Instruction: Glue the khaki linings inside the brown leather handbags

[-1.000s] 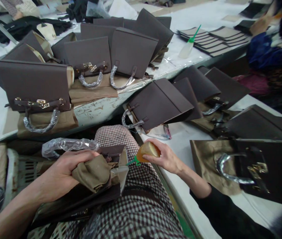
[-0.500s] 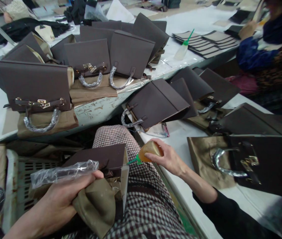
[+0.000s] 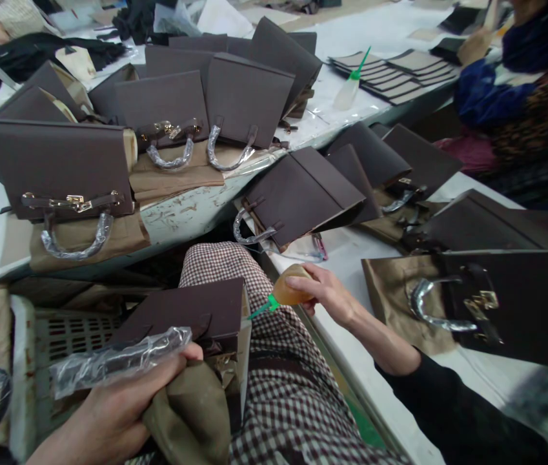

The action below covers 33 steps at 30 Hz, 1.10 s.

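On my lap lies a dark brown handbag (image 3: 181,307), its side edge turned toward the right. My left hand (image 3: 126,400) is closed round its plastic-wrapped handle (image 3: 119,358) and bunched olive lining (image 3: 196,407); the fingertips are partly hidden. My right hand (image 3: 324,290) grips a squeeze bottle (image 3: 293,284) of amber liquid, tilted with its green nozzle (image 3: 264,307) pointing left and down. The nozzle's tip is at the bag's upper right edge; whether it touches cannot be made out.
Several brown handbags (image 3: 68,165) stand on the left bench, and more (image 3: 303,194) lie on the right table. A second glue-type bottle (image 3: 347,93) stands near stacked panels (image 3: 390,77). A plastic crate (image 3: 24,361) is at my left. Another person's sleeve (image 3: 477,97) shows at upper right.
The bottle has tilted more, with its body slightly higher and its nozzle tip still at the bag's edge. The left hand keeps its hold, and the view has shifted slightly.
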### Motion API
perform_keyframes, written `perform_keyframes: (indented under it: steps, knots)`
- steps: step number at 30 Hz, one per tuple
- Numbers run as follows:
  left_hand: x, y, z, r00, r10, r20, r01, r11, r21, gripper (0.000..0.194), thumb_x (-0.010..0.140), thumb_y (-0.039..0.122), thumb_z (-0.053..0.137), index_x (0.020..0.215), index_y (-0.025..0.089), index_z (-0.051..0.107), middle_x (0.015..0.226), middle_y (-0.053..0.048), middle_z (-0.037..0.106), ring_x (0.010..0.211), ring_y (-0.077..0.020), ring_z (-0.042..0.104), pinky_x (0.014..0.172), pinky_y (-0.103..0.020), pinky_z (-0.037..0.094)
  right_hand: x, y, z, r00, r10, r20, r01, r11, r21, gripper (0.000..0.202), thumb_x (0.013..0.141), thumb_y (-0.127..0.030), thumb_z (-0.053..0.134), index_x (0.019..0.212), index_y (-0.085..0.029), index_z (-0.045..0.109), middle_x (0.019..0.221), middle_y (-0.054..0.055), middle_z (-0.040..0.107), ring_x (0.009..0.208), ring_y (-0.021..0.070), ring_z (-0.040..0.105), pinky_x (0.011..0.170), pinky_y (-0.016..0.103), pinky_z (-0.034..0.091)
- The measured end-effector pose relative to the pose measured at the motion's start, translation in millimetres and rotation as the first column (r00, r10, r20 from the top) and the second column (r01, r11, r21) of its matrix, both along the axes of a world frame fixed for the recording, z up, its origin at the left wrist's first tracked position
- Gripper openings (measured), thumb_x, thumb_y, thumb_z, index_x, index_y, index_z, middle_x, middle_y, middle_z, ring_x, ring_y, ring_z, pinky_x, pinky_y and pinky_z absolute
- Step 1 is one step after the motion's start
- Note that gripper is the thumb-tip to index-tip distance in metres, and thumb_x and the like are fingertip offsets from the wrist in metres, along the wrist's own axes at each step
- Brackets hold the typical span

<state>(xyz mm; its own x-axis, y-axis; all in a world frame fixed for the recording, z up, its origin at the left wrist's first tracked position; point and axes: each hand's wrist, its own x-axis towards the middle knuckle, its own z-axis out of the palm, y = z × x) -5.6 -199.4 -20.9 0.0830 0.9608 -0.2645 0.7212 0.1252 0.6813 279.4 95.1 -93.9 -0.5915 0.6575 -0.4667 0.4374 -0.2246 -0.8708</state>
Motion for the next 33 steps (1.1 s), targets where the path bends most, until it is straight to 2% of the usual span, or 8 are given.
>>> perform_keyframes:
  steps: [3,11,14,19,25,28,31,33]
  knots:
    - [-1,2,0.7,1.000,-0.020,-0.002,0.020,1.000,0.006,0.064,0.096,0.021,0.054,0.153,0.049,0.045,0.144,0.008,0.069,0.127,-0.0187,0.070,0.116,-0.025,0.047,1,-1,-3.4,1.000,-0.019,-0.001,0.019,0.999,-0.042,0.039,0.085,-0.056,0.073,0.096,-0.020,0.064,0.071,0.000,0.064,0.050,0.0162,0.059,0.044,0.030,0.051]
    - [4,24,14.4,0.999,-0.024,-0.047,0.028,0.996,0.083,0.065,0.091,0.014,0.057,0.146,0.047,0.050,0.135,0.009,0.073,0.119,-0.0154,0.074,0.112,-0.018,0.048,3,-6,-7.5,0.999,0.011,-0.039,-0.018,0.983,-0.181,0.033,0.082,-0.049,0.077,0.091,-0.019,0.065,0.066,-0.002,0.065,0.047,0.0133,0.057,0.040,0.024,0.045]
    - [6,28,20.4,0.998,-0.008,-0.058,0.015,0.993,0.119,0.060,0.091,0.014,0.059,0.142,0.045,0.054,0.128,0.009,0.077,0.112,-0.0141,0.077,0.109,-0.016,0.050,6,-8,-2.3,0.997,0.018,-0.080,-0.037,0.970,-0.241,0.033,0.083,-0.049,0.076,0.092,-0.019,0.066,0.067,-0.002,0.065,0.045,0.0121,0.055,0.038,0.022,0.043]
    - [8,35,28.6,0.996,0.020,-0.086,-0.013,0.996,0.085,0.041,0.094,0.020,0.063,0.132,0.037,0.064,0.123,0.006,0.079,0.106,-0.0147,0.079,0.102,-0.015,0.054,12,-20,12.0,0.986,0.026,-0.163,-0.078,0.944,-0.321,0.037,0.084,-0.050,0.076,0.097,-0.017,0.067,0.072,0.001,0.067,0.049,0.0118,0.056,0.038,0.020,0.045]
    - [13,36,25.0,0.994,0.070,-0.090,-0.061,0.993,0.101,0.035,0.095,0.020,0.057,0.126,0.033,0.068,0.115,0.003,0.080,0.101,-0.0153,0.079,0.097,-0.016,0.056,23,-41,35.8,0.961,-0.012,-0.276,-0.097,0.921,-0.377,0.035,0.087,-0.047,0.077,0.100,-0.015,0.070,0.075,0.002,0.068,0.051,0.0099,0.056,0.039,0.017,0.047]
    - [15,37,25.4,0.992,0.095,-0.089,-0.086,0.991,0.105,0.034,0.092,0.019,0.060,0.123,0.032,0.069,0.115,0.002,0.080,0.101,-0.0155,0.079,0.098,-0.016,0.056,26,-53,45.4,0.951,-0.065,-0.301,-0.080,0.892,-0.446,0.036,0.086,-0.047,0.079,0.100,-0.015,0.070,0.074,0.002,0.068,0.048,0.0084,0.054,0.039,0.016,0.047]
    - [15,41,31.1,0.993,0.099,-0.063,-0.087,0.982,0.169,0.034,0.089,0.017,0.066,0.120,0.031,0.071,0.113,0.003,0.081,0.098,-0.0143,0.079,0.096,-0.013,0.055,28,-61,47.4,0.945,-0.104,-0.309,-0.068,0.864,-0.498,0.037,0.084,-0.047,0.080,0.103,-0.016,0.070,0.074,0.001,0.068,0.047,0.0079,0.053,0.038,0.016,0.046]
    - [14,44,36.5,0.997,0.069,-0.043,-0.059,0.979,0.197,0.034,0.088,0.017,0.069,0.119,0.030,0.072,0.113,0.003,0.082,0.098,-0.0154,0.080,0.093,-0.012,0.057,29,-60,43.3,0.952,-0.101,-0.290,-0.053,0.876,-0.480,0.039,0.085,-0.049,0.079,0.103,-0.016,0.069,0.075,0.001,0.067,0.048,0.0082,0.053,0.038,0.017,0.045]
